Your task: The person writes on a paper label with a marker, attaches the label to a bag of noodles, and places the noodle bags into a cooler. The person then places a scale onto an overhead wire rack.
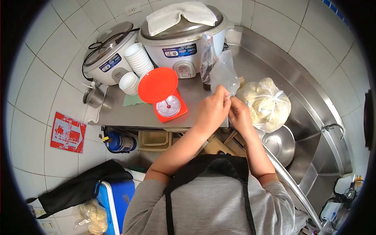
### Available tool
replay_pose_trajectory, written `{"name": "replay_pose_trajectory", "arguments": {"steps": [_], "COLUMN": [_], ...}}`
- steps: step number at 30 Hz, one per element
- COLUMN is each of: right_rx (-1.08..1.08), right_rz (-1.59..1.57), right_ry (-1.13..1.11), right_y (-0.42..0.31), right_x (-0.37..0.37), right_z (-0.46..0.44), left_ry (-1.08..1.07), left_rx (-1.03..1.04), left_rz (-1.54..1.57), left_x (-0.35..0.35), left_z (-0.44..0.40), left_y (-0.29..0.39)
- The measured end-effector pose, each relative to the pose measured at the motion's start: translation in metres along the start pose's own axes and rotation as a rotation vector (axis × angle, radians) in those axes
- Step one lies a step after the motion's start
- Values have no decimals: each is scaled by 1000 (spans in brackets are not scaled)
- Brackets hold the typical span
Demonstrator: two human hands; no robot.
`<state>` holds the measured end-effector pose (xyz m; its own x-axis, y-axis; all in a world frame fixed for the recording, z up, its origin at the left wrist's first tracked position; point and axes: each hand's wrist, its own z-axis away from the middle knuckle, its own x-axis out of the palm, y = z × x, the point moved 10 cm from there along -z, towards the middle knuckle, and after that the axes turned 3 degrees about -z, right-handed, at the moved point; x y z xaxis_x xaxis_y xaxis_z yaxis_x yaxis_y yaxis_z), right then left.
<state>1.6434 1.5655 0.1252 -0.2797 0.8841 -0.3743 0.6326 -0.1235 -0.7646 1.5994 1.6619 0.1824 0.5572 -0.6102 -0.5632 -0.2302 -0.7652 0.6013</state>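
Note:
A clear plastic bag (224,71) stands up from my fingertips over the steel counter. My left hand (214,108) is closed, thumb and fingers pinching the bag's lower edge. Close against it, my right hand (239,114) is also closed at the same edge of the bag. Just right of my hands sits a large knotted clear bag of pale noodle-like food (266,102). Behind the plastic bag stands a bottle wrapped in clear plastic (207,62), with something dark at its bottom. A red kitchen scale (170,102) with a round red pan is to the left.
Two rice cookers (166,52) stand at the back, the larger with a white cloth (180,17) on its lid. Stacked white cups (138,58) are beside them. A steel bowl (280,145) lies in the sink at right. Below left hangs a blue fire extinguisher (119,141).

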Motion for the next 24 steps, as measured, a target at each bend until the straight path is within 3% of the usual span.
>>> {"name": "replay_pose_trajectory", "arguments": {"steps": [1, 2, 6, 9, 10, 12, 13, 14, 17, 18, 21, 24], "right_rx": [-95, -124, 453, 406, 331, 559, 257, -139, 106, -117, 306, 130], "right_rz": [185, 153, -726, -891, -623, -996, -433, 94, -379, 3, -330, -292], "right_ry": [-47, -55, 12, 246, 220, 147, -188, -308, -268, -208, -373, -403], "right_y": [-8, -11, 59, 53, 43, 79, 58, 34, 58, 6, 35, 60], "right_x": [6, 5, 9, -2, -7, 22, 31, 37, 51, 33, 58, 78], "right_z": [-1, -2, -6, -11, -15, -9, -22, -24, -28, -38, -37, -37], "left_ry": [-46, -91, -235, -299, -311, -374, -369, -363, -435, -479, -583, -555], "left_rx": [24, 49, 46, 84, 109, 123, 143, 163, 185, 199, 165, 134], "left_rz": [-13, -27, -1, -12, -13, 13, 40, 67, 156, 229, 343, 568], "left_x": [8, 16, 39, 52, 55, 59, 61, 65, 80, 86, 106, 106], "left_z": [4, 8, 20, 27, 30, 32, 33, 35, 44, 50, 69, 72], "left_y": [4, 9, 7, 10, 15, 23, 26, 30, 42, 48, 50, 36]}}
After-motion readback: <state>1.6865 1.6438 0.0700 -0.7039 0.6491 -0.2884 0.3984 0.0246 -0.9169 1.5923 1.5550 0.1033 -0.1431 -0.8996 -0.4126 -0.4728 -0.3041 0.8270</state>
